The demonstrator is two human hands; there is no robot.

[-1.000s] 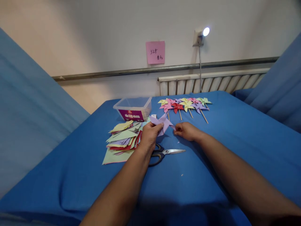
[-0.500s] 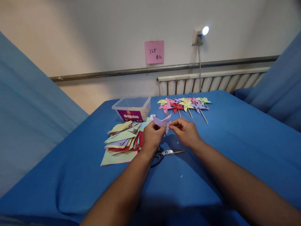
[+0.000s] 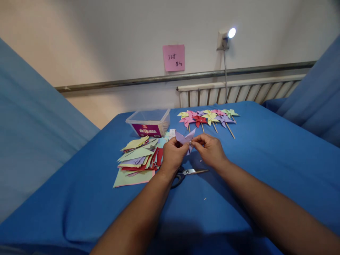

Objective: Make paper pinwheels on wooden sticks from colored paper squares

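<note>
A light purple paper pinwheel (image 3: pixel 187 138) with folded blades is held up above the table, between both hands. My left hand (image 3: pixel 174 153) grips it from the left, thumb pressed near its middle. On the other side, the thumb and fingertips of my right hand (image 3: pixel 208 148) are pinched together at the pinwheel's centre; any small piece between them is too tiny to make out. Below the hands lie scissors (image 3: pixel 188 172) with dark handles, one handle partly behind my left wrist. Stacked cut paper (image 3: pixel 139 159) in several colours is left of my left hand.
A clear plastic box (image 3: pixel 148 124) with a purple label stands behind the paper. Several finished pinwheels on sticks (image 3: pixel 209 118) lie at the back right. Small scraps dot the blue tablecloth (image 3: pixel 255 170). Blue curtains (image 3: pixel 34 124) hang at both sides.
The pinwheel has turned a little and shifted slightly right with my left hand. My right fingertips stay pinched at its middle.
</note>
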